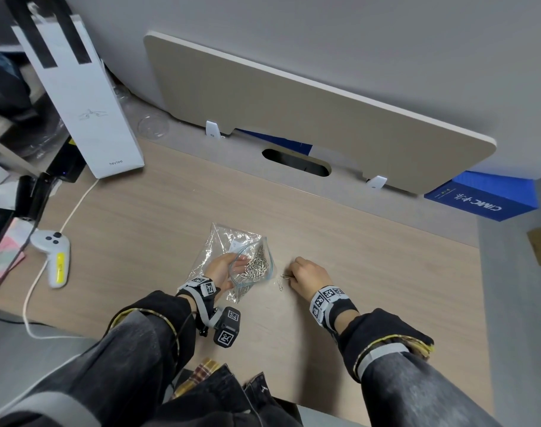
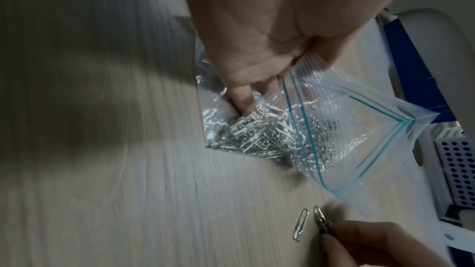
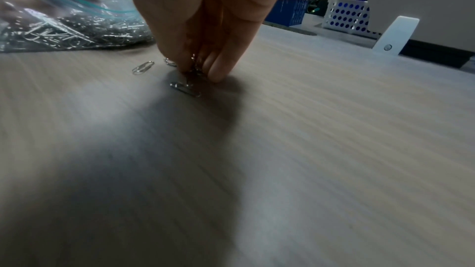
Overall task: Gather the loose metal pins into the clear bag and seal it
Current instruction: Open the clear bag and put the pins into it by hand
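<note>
A clear zip bag with a teal seal strip lies on the wooden desk, its mouth held wide. Inside it sits a heap of silver metal pins. My left hand grips the bag's near rim, thumb on one side and fingers behind the film. My right hand is just right of the bag, fingertips down on the desk, pinching a few pins. One loose pin lies flat beside them, also seen as the pin. Another pin lies under the fingers.
A white controller with a cable lies at the left of the desk. A tall white paper bag stands at the back left. A beige divider panel runs along the back, with a blue box behind it.
</note>
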`<state>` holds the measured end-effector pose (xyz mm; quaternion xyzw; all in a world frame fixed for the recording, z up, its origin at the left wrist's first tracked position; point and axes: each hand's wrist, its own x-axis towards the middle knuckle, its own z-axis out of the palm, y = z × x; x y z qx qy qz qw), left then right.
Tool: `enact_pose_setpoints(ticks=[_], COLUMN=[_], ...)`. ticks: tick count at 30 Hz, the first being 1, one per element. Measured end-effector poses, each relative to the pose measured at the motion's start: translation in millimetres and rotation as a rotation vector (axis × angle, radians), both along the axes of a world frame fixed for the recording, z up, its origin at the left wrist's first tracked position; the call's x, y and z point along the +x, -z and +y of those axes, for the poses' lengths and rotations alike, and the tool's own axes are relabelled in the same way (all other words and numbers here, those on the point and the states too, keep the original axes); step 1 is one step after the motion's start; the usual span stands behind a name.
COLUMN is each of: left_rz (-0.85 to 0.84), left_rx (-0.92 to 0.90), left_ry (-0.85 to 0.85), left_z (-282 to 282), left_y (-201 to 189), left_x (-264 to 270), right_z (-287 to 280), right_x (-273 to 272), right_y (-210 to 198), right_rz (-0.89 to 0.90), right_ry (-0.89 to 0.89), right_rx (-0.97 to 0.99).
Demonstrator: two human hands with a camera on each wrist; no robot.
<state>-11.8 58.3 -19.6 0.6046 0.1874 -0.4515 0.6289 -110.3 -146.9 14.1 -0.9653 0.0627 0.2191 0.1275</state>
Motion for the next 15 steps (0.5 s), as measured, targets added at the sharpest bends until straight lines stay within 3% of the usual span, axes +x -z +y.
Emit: enact_pose_setpoints(ticks=[9,15], left_rz=[0.021,0.021], left_rx=[0.007,-0.009], left_ry=[0.015,0.008], left_z=[-0.8,-1.3], left_y=[-5.9,-9.5], left_x=[0.0,-0.1], right_z=[3.0,-3.5], right_x=[3.5,3.1], right_y=[-4.7,-11.8], right_rz=[0.029,-0.030], right_ry=[0.118,0.296], right_rx=[0.056,0.141])
